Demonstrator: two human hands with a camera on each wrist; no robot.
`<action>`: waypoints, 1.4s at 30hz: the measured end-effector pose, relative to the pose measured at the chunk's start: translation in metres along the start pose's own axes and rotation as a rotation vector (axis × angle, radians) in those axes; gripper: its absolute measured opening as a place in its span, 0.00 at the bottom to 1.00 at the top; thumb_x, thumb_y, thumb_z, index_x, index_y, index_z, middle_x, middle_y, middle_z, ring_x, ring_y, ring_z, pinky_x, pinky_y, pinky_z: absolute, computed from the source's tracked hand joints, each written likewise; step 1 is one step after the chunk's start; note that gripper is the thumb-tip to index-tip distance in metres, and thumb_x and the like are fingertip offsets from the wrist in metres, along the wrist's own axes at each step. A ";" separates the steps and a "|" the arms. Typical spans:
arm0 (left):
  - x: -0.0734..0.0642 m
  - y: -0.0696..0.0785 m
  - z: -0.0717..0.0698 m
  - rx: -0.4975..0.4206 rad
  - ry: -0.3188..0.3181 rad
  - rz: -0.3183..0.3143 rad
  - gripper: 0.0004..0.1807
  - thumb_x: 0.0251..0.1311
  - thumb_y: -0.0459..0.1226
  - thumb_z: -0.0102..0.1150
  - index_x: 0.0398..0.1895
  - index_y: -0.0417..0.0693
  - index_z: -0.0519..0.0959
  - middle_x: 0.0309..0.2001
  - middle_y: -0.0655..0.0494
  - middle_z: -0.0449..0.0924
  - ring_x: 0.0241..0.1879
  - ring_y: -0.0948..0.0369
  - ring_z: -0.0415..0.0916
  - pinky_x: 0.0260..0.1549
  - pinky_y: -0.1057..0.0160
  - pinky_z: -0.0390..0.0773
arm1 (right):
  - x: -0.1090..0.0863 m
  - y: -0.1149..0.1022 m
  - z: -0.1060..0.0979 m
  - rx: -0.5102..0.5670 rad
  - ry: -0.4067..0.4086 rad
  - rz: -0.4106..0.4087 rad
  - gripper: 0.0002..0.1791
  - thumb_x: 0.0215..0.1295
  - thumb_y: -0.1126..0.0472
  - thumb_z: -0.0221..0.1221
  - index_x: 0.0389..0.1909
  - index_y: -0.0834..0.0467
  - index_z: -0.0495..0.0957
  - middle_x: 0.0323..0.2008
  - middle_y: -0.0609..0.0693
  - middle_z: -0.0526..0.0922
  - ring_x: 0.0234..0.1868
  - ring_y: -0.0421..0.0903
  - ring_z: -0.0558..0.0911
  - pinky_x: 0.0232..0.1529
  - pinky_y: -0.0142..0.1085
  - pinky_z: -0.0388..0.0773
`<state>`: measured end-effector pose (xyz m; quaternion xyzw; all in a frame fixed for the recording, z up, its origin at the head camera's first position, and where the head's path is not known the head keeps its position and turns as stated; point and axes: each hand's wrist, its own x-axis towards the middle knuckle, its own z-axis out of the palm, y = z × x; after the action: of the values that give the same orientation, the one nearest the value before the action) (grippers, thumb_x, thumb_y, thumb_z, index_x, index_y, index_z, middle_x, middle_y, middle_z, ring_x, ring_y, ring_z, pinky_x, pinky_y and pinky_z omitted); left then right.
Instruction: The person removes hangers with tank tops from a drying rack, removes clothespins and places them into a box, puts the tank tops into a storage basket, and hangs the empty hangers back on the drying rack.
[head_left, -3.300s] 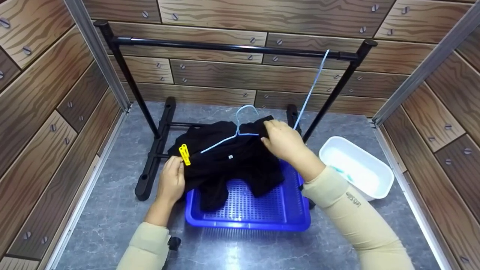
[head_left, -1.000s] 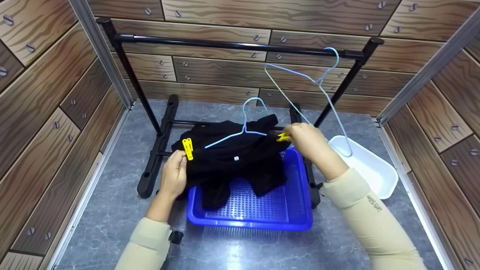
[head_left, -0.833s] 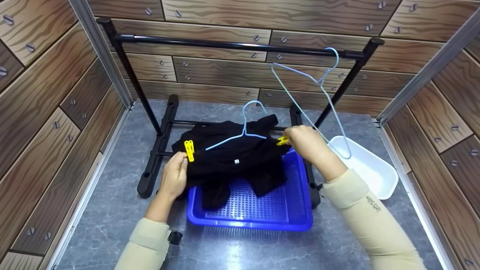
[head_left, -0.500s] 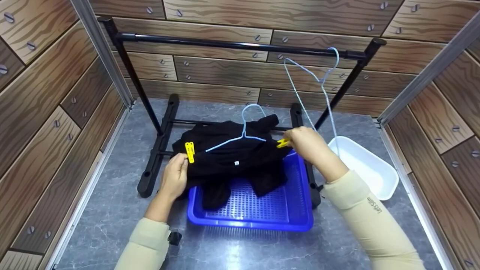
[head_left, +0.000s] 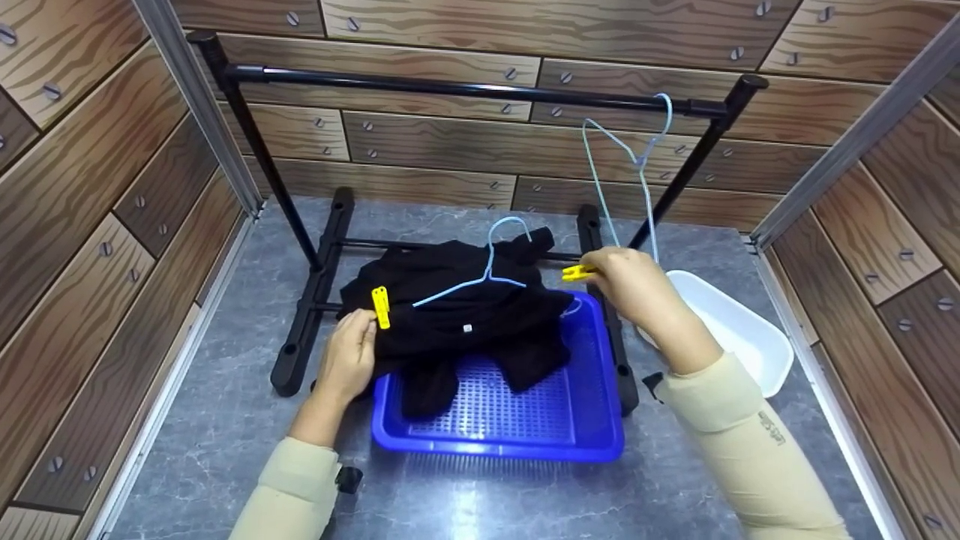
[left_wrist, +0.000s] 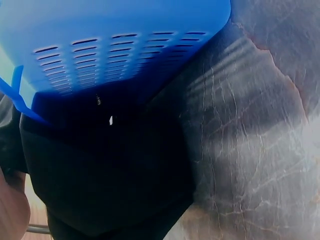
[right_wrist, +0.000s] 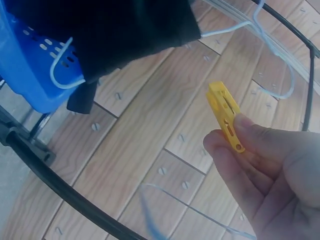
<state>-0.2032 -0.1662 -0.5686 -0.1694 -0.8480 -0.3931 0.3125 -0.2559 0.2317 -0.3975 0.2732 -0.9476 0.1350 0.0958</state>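
Observation:
A black garment (head_left: pixel 502 337) with a small white label lies over the back of the blue basket (head_left: pixel 495 452). Through its neck runs a light blue wire hanger (head_left: pixel 490 259), hook upward. My left hand (head_left: pixel 349 349) grips the garment's left side, and a yellow clothespin (head_left: pixel 381 307) stands clipped right above those fingertips. In the left wrist view the garment (left_wrist: pixel 110 175) hides most of that hand. My right hand (head_left: pixel 637 289) pinches a second yellow clothespin (head_left: pixel 576 273) between thumb and fingers; the right wrist view shows this clothespin (right_wrist: pixel 225 117) apart from the cloth.
A black garment rack (head_left: pixel 465 88) stands around the basket. Another blue wire hanger (head_left: pixel 637 160) hangs at the right end of its rail, behind my right hand. A white tub (head_left: pixel 757 341) sits on the floor at right. Wood-patterned walls enclose three sides.
My right hand was at the garment's right shoulder, later with a clothespin there; it has now drawn right, off the cloth. The hanger on the rail has swung round. My left hand keeps its grip.

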 end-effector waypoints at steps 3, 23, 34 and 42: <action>-0.001 0.000 0.000 -0.008 0.004 -0.003 0.05 0.69 0.28 0.50 0.36 0.38 0.76 0.30 0.50 0.74 0.33 0.52 0.73 0.35 0.51 0.72 | -0.006 -0.002 -0.009 0.013 0.052 0.013 0.09 0.63 0.70 0.64 0.44 0.65 0.82 0.42 0.61 0.85 0.44 0.61 0.84 0.48 0.54 0.77; 0.000 0.006 0.000 0.014 0.025 -0.026 0.07 0.69 0.29 0.49 0.36 0.38 0.77 0.32 0.48 0.77 0.33 0.50 0.74 0.35 0.51 0.73 | -0.056 0.016 -0.065 0.021 0.464 0.159 0.17 0.59 0.72 0.68 0.50 0.66 0.82 0.45 0.64 0.85 0.42 0.61 0.84 0.46 0.54 0.76; -0.002 0.007 0.000 0.048 0.040 -0.027 0.07 0.69 0.29 0.49 0.35 0.37 0.77 0.32 0.48 0.76 0.32 0.50 0.73 0.35 0.51 0.72 | -0.081 0.059 -0.064 0.044 0.409 0.379 0.19 0.62 0.69 0.66 0.54 0.69 0.79 0.49 0.70 0.82 0.46 0.67 0.82 0.49 0.59 0.74; -0.002 0.006 0.003 0.061 0.030 -0.030 0.07 0.70 0.30 0.49 0.36 0.38 0.77 0.32 0.48 0.76 0.32 0.50 0.73 0.35 0.51 0.73 | -0.106 0.117 -0.030 0.074 0.282 0.531 0.19 0.68 0.67 0.61 0.56 0.73 0.76 0.47 0.73 0.81 0.45 0.70 0.82 0.46 0.60 0.76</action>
<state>-0.1998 -0.1606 -0.5682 -0.1412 -0.8572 -0.3742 0.3245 -0.2279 0.3879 -0.4196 -0.0021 -0.9577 0.2264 0.1777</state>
